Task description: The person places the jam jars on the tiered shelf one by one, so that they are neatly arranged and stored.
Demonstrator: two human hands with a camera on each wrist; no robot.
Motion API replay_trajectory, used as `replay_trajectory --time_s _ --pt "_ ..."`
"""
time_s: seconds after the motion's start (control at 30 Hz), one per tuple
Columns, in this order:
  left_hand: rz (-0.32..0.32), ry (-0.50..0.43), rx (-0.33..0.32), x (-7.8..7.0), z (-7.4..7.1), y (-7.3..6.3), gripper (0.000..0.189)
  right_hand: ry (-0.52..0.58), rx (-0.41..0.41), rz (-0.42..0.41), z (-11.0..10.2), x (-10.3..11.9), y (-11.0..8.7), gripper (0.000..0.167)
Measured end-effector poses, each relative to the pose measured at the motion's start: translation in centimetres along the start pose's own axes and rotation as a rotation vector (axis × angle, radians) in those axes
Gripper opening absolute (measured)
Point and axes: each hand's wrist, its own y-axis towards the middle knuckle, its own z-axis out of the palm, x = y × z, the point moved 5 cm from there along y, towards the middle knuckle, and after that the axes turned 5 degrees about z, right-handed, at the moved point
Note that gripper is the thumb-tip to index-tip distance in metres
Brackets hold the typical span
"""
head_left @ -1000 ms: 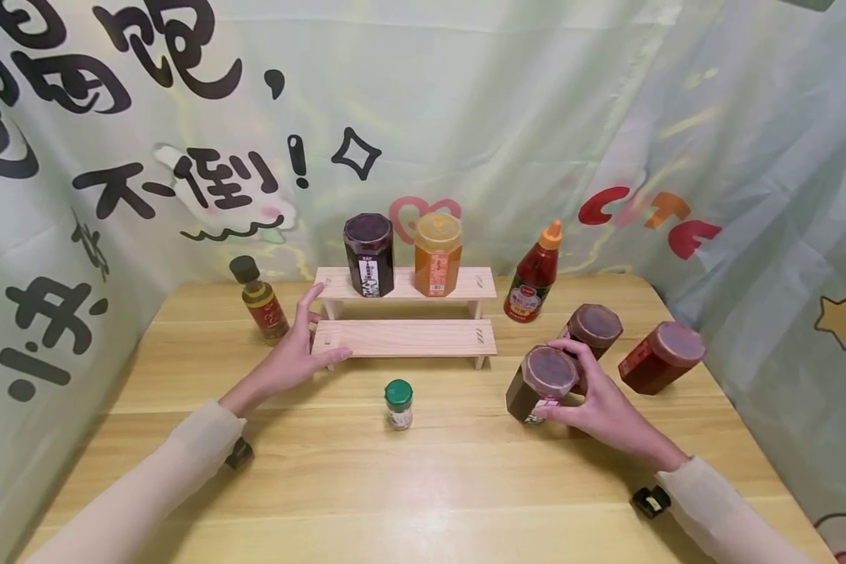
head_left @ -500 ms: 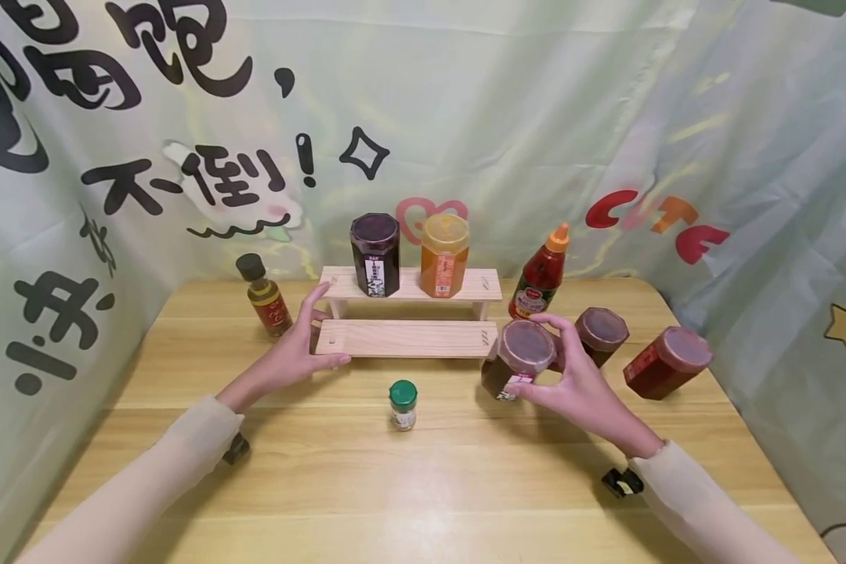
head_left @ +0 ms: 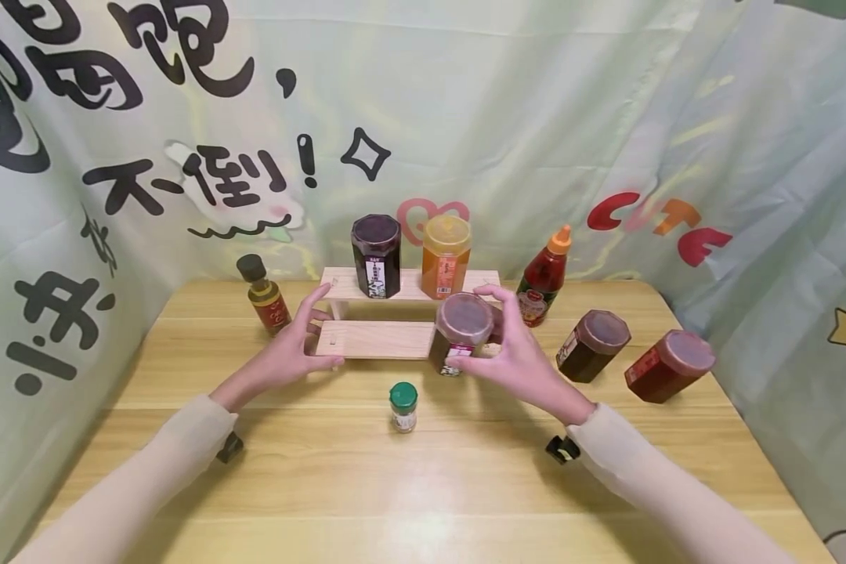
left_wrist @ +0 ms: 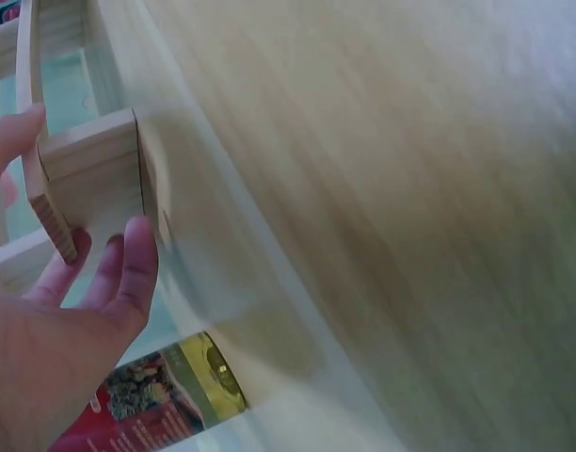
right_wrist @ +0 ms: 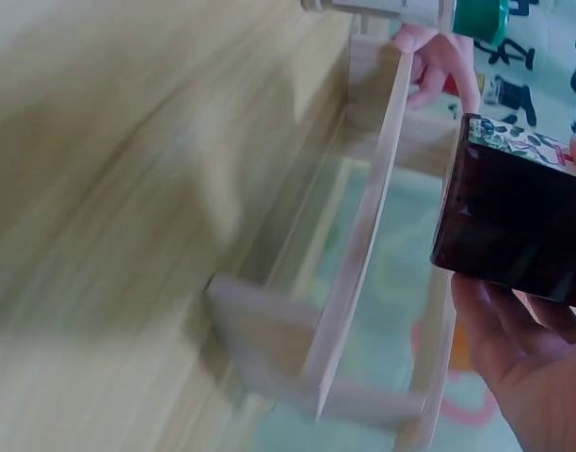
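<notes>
Near the back edge of the table point(head_left: 395, 501), your 2-tier wooden rack point(head_left: 377, 339) carries a black jar point(head_left: 377, 258) and an orange jar point(head_left: 446, 258) on its upper board. Your left hand point(head_left: 289, 348) grips the rack's left end, thumb at the front and fingers behind, seemingly to steady it. Your right hand point(head_left: 520, 362) pinches a brown-lidded jar point(head_left: 463, 323) between thumb and fingers over the right half of the lower board, its base apparently clear of the wood. You look to be loading that lower tier; the next move likely calls for lowering the jar level, then spreading your fingers without nudging the rack.

Your backdrop point(head_left: 522, 117) reads "不倒!" and, above the table's back right corner, "CUTE". Label print too small to read marks the 2 upper jars, the dark jar point(head_left: 588, 350) and red jar point(head_left: 666, 368) by the right edge, the sauce bottle point(head_left: 541, 283) near the back edge, the red-labelled bottle point(head_left: 269, 305) by the back left corner and the green-capped shaker point(head_left: 403, 407) before the rack.
</notes>
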Motion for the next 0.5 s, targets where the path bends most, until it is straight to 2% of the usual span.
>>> replay_trajectory --time_s 0.2,0.5 --pt "-0.02 -0.026 -0.005 0.3 -0.6 -0.3 0.131 -0.01 0.056 -0.034 3.7 0.7 2.4 0.103" --pt "0.013 -0.011 0.005 0.3 -0.8 -0.1 0.127 -0.003 0.075 -0.059 7.2 0.5 5.2 0.1"
